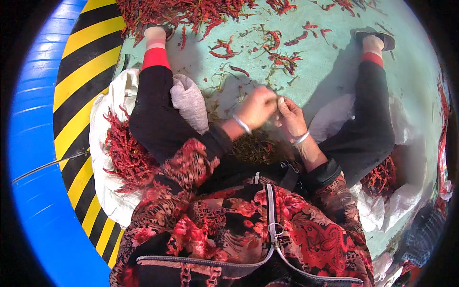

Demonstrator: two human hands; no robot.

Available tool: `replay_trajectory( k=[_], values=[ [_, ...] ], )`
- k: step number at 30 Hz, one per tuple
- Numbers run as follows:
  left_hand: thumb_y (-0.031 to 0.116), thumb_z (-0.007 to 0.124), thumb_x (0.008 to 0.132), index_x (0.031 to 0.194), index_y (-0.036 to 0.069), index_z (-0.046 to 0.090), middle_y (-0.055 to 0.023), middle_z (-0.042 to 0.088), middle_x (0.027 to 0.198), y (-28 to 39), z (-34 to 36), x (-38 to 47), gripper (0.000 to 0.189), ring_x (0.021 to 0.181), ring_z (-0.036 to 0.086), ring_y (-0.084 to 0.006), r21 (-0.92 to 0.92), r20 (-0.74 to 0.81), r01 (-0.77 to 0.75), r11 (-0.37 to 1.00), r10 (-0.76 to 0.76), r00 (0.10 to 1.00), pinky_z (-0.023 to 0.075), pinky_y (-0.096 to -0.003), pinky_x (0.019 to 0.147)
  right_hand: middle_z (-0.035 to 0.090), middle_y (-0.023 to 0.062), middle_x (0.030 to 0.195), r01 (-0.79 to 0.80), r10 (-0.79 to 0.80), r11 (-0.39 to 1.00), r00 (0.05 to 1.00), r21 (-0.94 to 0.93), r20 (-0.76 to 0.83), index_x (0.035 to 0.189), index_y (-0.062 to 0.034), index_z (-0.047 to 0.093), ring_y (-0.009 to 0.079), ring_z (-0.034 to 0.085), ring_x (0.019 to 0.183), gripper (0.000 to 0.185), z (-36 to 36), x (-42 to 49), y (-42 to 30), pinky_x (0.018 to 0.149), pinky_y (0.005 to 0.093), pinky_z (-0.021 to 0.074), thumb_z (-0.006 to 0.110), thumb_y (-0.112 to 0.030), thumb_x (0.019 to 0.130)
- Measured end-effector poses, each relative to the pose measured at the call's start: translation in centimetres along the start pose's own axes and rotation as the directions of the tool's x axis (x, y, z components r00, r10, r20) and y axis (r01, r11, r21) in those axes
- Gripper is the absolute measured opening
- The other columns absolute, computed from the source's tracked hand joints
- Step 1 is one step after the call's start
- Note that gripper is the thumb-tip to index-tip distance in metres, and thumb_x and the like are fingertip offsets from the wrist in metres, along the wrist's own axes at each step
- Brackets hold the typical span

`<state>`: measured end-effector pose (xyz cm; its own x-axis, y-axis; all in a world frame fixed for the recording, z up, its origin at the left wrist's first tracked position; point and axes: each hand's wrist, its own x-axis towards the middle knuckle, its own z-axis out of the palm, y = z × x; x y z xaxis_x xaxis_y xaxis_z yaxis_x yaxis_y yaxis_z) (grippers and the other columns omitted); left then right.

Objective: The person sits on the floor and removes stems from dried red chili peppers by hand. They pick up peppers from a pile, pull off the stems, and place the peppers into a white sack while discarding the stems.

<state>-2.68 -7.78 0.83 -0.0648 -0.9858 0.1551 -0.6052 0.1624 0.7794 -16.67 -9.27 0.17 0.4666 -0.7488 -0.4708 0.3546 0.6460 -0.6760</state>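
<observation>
My left hand (257,107) and my right hand (291,116) meet in front of me, fingertips close together. Motion blurs the left one. Thumb and index finger of the right are pinched; whatever may be between the fingers is too small or hidden to make out. Below them, between my legs, lies a heap of brownish-green stems (256,147). Beyond the hands, loose dried red chili peppers (283,61) and stem bits are scattered over the pale green floor (319,68).
A large pile of red chilies (179,12) lies by my left foot. White woven sacks (120,211) with chilies (131,154) flank both legs, the right one holding more chilies (380,175). On the left runs a blue surface (39,201) with a yellow-black striped border (86,86).
</observation>
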Motion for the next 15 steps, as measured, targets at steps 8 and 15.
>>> replay_trajectory(
  k=[8,15],
  values=[
    [0.009,0.063,0.069,0.096,0.008,0.057,-0.0159,0.052,0.082,-8.0,-4.8,2.2,0.027,0.081,0.053,-0.0311,0.447,-0.25,0.112,0.887,0.003,0.968,0.0428,-0.0376,0.071,0.046,-0.0031,0.063,-0.055,0.042,0.986,0.995,-0.156,-0.087,0.079,-0.0095,0.049,0.0045,0.037,0.048,0.013,-0.7,0.4,0.5,0.04,0.0189,0.0314,0.053,-0.02,0.086],
    [0.008,0.062,0.069,0.08,0.005,0.058,-0.0126,0.052,0.076,-6.4,-4.0,2.9,0.012,0.072,0.053,-0.0283,0.107,-0.14,0.158,0.982,-0.143,0.98,0.0432,-0.0358,0.065,0.039,-0.0049,0.062,-0.043,0.041,0.996,0.998,-0.073,-0.04,0.083,-0.0093,0.048,0.0061,0.036,0.051,0.016,-0.3,0.8,0.6,0.043,0.0206,0.0314,0.051,-0.024,0.087]
  ],
)
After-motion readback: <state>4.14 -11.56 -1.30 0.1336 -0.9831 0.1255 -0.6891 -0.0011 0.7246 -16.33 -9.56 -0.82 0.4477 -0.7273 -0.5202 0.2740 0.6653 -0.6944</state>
